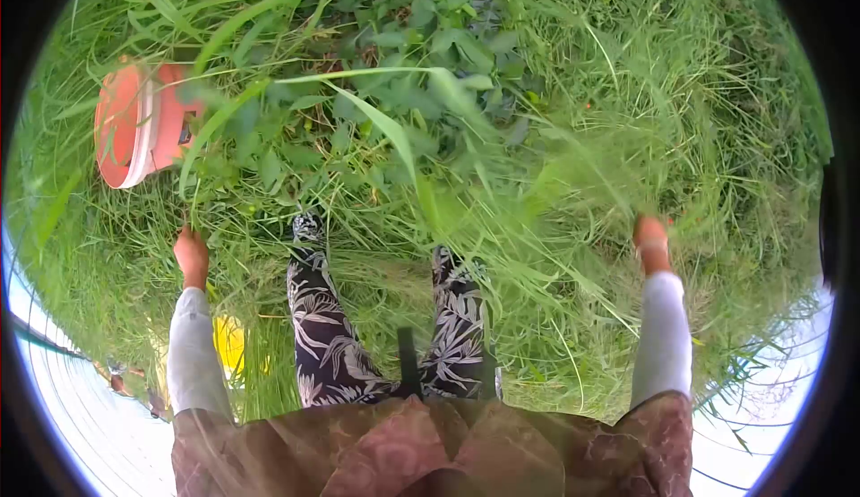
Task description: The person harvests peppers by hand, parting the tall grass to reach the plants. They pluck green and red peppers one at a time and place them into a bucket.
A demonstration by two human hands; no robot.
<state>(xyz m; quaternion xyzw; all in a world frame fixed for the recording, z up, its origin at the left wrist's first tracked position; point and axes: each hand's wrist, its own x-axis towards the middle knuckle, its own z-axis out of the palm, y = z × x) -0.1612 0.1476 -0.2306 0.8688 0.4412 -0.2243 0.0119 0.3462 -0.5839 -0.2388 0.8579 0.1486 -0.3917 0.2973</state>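
Note:
My left hand [191,253] is closed low over the grass at the left, just below an orange bucket [170,121]; grass stems pass close to its fingers, and what it grips is too small to make out. Out to the right, my right hand [651,235] is closed too, with a blurred tuft of pulled grass [591,170] fanning up and left from it. Leafy green plants [430,58] stand among long blades between the two hands, ahead of my feet.
The orange bucket lies tipped on its side, its white-rimmed mouth facing left. My legs in patterned trousers [327,345] stand in tall grass. Behind my left forearm is something yellow [229,345]. Long blades arch across the upper middle.

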